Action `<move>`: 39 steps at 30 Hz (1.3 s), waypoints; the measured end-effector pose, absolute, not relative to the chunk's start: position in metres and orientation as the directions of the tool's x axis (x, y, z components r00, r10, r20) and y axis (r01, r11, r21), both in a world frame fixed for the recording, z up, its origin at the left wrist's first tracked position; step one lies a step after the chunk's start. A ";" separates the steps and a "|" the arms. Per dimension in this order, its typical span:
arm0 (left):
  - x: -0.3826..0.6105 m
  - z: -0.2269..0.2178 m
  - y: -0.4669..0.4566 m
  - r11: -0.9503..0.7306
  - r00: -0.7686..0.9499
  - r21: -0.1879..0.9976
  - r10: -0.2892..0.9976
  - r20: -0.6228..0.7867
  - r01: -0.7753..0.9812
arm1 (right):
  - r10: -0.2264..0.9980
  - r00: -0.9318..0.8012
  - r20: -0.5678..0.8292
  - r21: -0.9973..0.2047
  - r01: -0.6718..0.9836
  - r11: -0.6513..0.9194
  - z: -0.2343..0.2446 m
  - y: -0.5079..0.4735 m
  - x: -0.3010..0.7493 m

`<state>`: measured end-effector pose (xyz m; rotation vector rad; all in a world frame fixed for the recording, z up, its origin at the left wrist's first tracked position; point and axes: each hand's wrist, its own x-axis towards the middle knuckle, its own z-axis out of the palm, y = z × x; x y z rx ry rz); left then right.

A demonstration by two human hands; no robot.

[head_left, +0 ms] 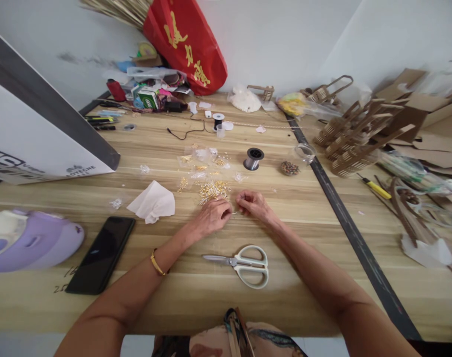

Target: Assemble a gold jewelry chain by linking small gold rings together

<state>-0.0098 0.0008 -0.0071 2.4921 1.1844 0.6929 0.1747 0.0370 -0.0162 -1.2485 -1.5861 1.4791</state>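
Note:
Both my hands rest on the wooden table [293,238] beside a pile of small gold beads [212,190]. My left hand [212,216] is curled, its fingertips pinched at the pile's near edge on something too small to make out. My right hand [253,204] is also closed, fingers pinched together a few centimetres to the right, facing the left. White-handled scissors [244,264] lie shut just in front of my hands. A spool of clear thread [253,158] stands beyond the beads.
A black phone [101,253] and a crumpled tissue [152,202] lie to the left, with a purple-white device [28,240] and a large white box [36,134]. A small dish of dark beads [289,168], a glass jar [304,152], cardboard models [354,134] and a yellow knife [376,187] sit right.

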 end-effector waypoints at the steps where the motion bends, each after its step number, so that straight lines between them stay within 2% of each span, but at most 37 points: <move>1: -0.010 -0.006 0.001 -0.609 0.534 0.463 0.791 0.298 0.644 | 0.923 -0.355 -0.152 -0.974 0.214 -0.078 -0.017 0.037 0.175; 9: -0.013 0.001 0.003 -0.566 0.519 0.482 0.820 0.242 0.669 | 0.925 -0.360 -0.121 -0.975 0.219 -0.042 -0.019 0.035 0.174; 18: -0.022 0.007 0.007 -0.439 0.490 0.520 0.871 0.045 0.733 | 0.925 -0.365 -0.106 -0.970 0.244 -0.015 -0.017 0.033 0.173; 22: -0.023 0.015 0.006 -0.398 0.481 0.532 0.876 -0.019 0.747 | 0.938 -0.344 -0.034 -0.951 0.299 0.075 -0.017 0.029 0.172; 30: -0.028 0.014 0.009 -0.388 0.484 0.557 0.875 -0.030 0.735 | 0.930 -0.353 0.102 -0.907 0.351 0.232 -0.022 0.023 0.170; 39: -0.029 0.029 0.007 -0.438 0.541 0.440 0.829 -0.139 0.784 | 0.875 -0.423 0.235 -0.863 0.324 0.388 -0.020 0.019 0.170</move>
